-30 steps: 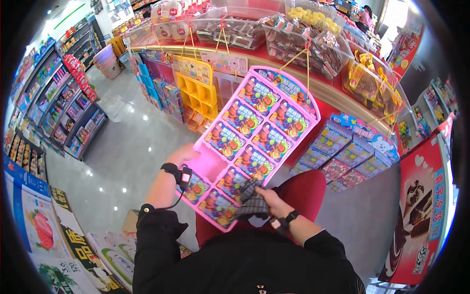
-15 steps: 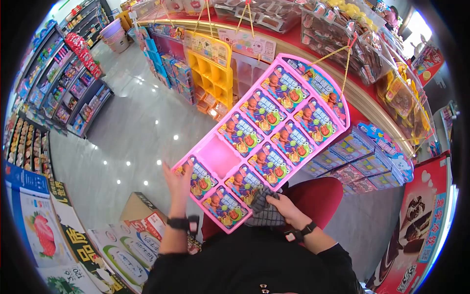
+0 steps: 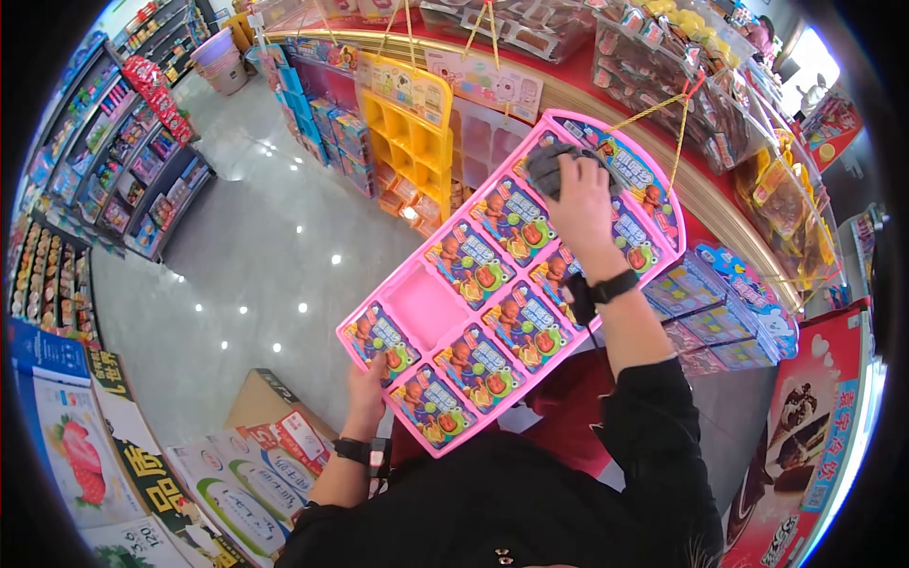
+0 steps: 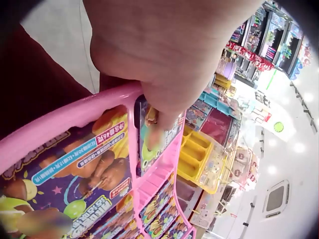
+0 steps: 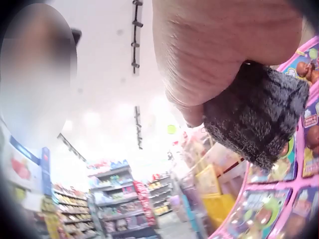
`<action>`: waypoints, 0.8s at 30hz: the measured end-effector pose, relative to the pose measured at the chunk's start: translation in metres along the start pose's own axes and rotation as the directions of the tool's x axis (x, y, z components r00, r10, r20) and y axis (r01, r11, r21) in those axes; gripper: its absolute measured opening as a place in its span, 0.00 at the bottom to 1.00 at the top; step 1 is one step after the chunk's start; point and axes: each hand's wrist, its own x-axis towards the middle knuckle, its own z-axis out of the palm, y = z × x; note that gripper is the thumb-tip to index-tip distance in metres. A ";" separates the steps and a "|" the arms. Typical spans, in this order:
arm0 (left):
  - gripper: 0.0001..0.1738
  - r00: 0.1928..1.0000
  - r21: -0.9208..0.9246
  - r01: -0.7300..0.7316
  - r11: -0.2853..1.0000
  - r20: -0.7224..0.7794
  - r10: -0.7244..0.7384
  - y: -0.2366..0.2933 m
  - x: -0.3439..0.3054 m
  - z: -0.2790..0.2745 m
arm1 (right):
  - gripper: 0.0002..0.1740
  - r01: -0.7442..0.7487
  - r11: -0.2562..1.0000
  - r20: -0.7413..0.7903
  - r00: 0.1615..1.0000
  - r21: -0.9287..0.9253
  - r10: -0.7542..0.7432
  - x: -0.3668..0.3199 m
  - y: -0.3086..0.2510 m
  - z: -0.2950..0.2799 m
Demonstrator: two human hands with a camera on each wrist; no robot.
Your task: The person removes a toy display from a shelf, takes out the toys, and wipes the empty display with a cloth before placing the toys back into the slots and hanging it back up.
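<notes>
A pink display rack [image 3: 431,301] with colourful snack packs [image 3: 514,222] in its compartments hangs tilted by a yellow cord in front of the person. One compartment on its left side holds no pack. The left hand [image 3: 365,393] grips the rack's lower left edge, its thumb over the front; the left wrist view shows that hand [image 4: 159,59] at the pink rim. With curled fingers the right hand [image 3: 583,216] holds a dark grey checked cloth [image 3: 559,168] against the packs near the rack's top. In the right wrist view the cloth [image 5: 256,112] looks fluffy and bunched beneath the palm.
A yellow rack [image 3: 407,133] hangs beside the pink one, below a counter with clear candy bins [image 3: 653,85]. At the right stand a blue rack of packs [image 3: 724,308] and a red chest with dessert pictures [image 3: 805,426]. Cartons [image 3: 256,464] are at the lower left.
The right hand has carried the cloth from the rack's lower edge up to its top. The left hand, off the rack half a second ago, now grips its lower left edge.
</notes>
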 end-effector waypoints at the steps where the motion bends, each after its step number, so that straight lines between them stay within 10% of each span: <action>1: 0.17 1.000 -0.001 0.016 1.000 -0.008 -0.016 -0.003 0.001 -0.002 | 0.29 0.002 0.994 0.115 0.993 -0.110 0.010 -0.003 -0.005 0.018; 5: 0.17 0.999 -0.012 0.016 1.000 -0.035 -0.017 -0.015 0.003 -0.009 | 0.23 0.054 0.971 0.516 0.840 0.234 -0.171 -0.059 -0.076 0.061; 10: 0.17 0.999 0.018 -0.045 0.999 0.004 0.045 -0.012 0.005 -0.013 | 0.19 0.348 0.692 0.377 0.643 0.633 -0.667 -0.107 -0.112 0.048; 15: 0.17 0.999 0.019 -0.044 0.999 -0.010 0.045 -0.015 0.007 -0.017 | 0.12 0.541 0.797 0.181 0.785 0.269 -0.593 -0.008 -0.027 0.033; 18: 0.15 0.998 0.032 -0.030 0.999 -0.050 0.031 -0.009 0.005 -0.008 | 0.17 0.298 0.950 0.055 0.954 -0.095 -0.294 0.032 0.024 0.014; 24: 0.17 0.999 0.050 -0.012 0.999 -0.052 0.015 -0.023 0.015 -0.024 | 0.21 0.130 0.991 0.190 0.973 0.033 -0.134 -0.051 -0.014 0.034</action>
